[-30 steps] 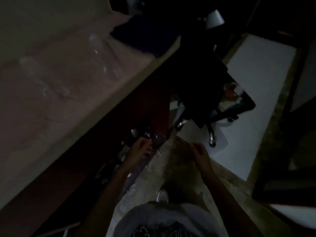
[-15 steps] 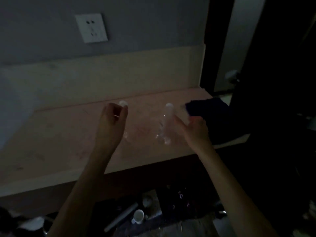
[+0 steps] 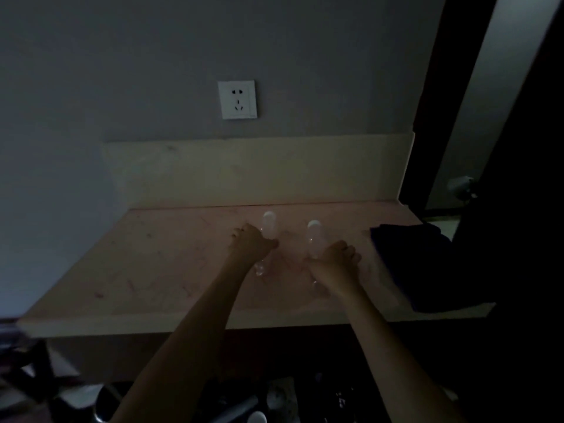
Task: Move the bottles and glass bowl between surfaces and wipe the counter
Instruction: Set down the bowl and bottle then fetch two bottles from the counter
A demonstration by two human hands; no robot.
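Now both hands have closed on the bottles they were only reaching toward half a second ago, and the view has lifted so the counter sits lower in the picture and more wall shows above it. On the left, the left hand (image 3: 251, 246) is curled round the middle of the left clear bottle (image 3: 268, 227), thumb wrapped to the near side, its forearm running down to the lower left; the bottle stands upright on the pink counter (image 3: 158, 270), its white cap showing above the knuckles and its base glinting below the wrist. Just to the right, the right hand (image 3: 335, 258) grips the right clear bottle (image 3: 315, 236) in the same way, fingers folded over its far side, cap clear above them, the forearm slanting to the lower right. The two hands are near each other but apart, with bare counter between the bottles. Farther right, a dark folded cloth (image 3: 418, 267) lies on the counter's right end, well apart from the right hand. Above, a white wall socket (image 3: 237, 99) sits on the grey wall over the pale backsplash (image 3: 244, 172). Dim light hides finer detail.
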